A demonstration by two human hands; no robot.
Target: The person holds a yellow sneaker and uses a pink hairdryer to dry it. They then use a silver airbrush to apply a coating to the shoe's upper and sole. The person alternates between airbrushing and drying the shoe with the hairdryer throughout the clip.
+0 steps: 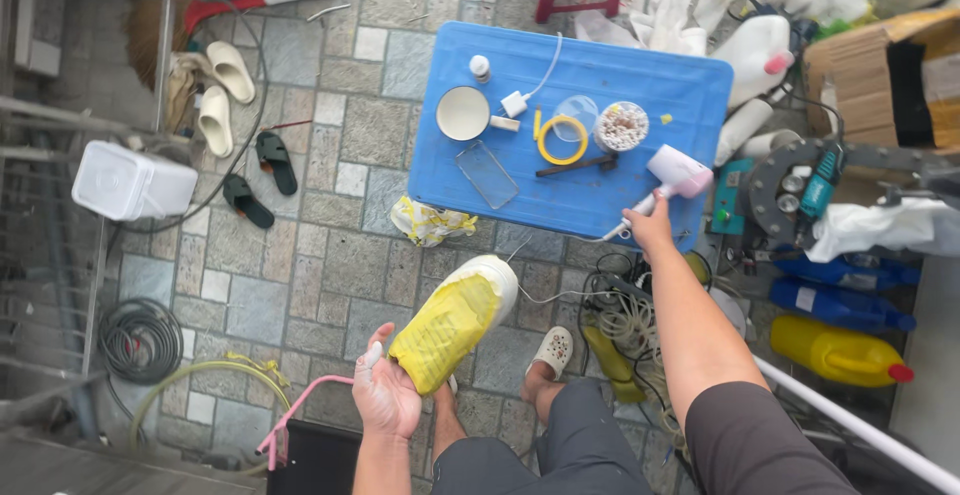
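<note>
Your left hand (385, 395) cradles a white shoe wrapped in yellow tape (455, 317). The palm faces up, the fingers are curled loosely under the near end of the shoe, and the thumb stands up beside it. The shoe's long axis runs away from those fingers, up and to your right, so the white heel or toe end points toward the blue table (690, 90) and sits well past your fingertips.

Your right hand (650, 227) is stretched out over the near edge of the table, its fingers wrapped tight around the handle of a pink and white hair dryer (672, 177). The dryer's body lies just beyond those fingers, angled up and to the right, with its nozzle end pointing back down and left along the handle line, roughly toward the shoe. Its cord trails off below the hand.

The shoe lies to the left of your right-hand fingers and nearer to you, well apart from the dryer. Only the left hand touches it.
</note>
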